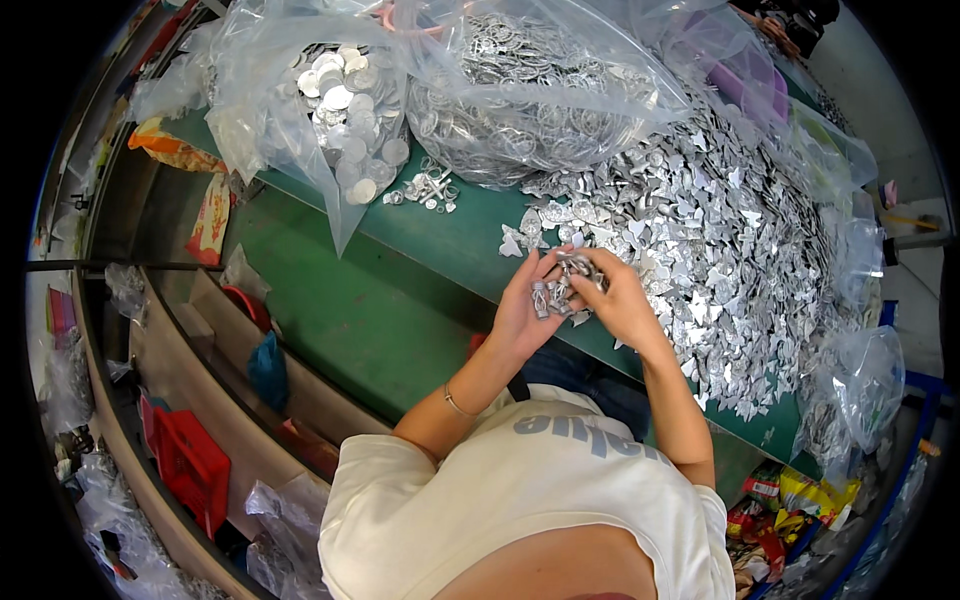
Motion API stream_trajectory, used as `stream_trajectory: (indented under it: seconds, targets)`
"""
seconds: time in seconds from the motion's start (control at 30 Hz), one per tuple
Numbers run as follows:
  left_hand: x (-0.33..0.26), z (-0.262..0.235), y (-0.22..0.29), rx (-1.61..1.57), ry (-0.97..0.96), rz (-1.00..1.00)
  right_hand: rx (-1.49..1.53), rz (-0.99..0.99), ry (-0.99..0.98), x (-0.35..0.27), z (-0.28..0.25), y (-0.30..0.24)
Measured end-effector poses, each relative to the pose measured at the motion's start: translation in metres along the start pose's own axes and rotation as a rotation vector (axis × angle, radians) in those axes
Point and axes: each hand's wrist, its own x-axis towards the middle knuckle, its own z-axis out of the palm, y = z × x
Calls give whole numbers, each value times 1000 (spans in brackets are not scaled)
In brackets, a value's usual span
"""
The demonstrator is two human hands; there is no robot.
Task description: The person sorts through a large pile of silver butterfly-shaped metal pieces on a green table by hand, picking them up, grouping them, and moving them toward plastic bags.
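Note:
Over the front edge of the green table (pixel 440 252), my left hand (pixel 518 312) is cupped under a clump of small silver metal pieces (pixel 553 298). The fingers of my right hand (pixel 625 305) close on the same clump from the other side. Some of its pieces look like little figures with cut-out shapes; others are hidden by my fingers. Just beyond and to the right of my hands spreads a large heap of flat silver metal pieces (pixel 720 240), several of them butterfly-like. A few loose ones (pixel 512 240) lie at its left edge.
A clear plastic bag of silver rings or openwork pieces (pixel 520 110) stands at the back. Left of it, another clear bag (pixel 270 110) holds round silver discs (pixel 340 98). A small group of silver parts (pixel 428 188) lies between. Red basket (pixel 190 470) at left; colourful packets (pixel 790 510) lower right.

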Motion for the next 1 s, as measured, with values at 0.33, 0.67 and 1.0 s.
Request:
stream_trajectory:
  seconds: [0.33,0.67,1.0]
  targets:
    - [4,-18,-5,-35,-53,13,-221,-182,320,11,-29,16]
    - [-3,-6,-11,114,202,-35,-1101,-29,422,68,-8,30]
    - [-5,9,-9,249,203,-4,-601,-92,484,26,-24,18]
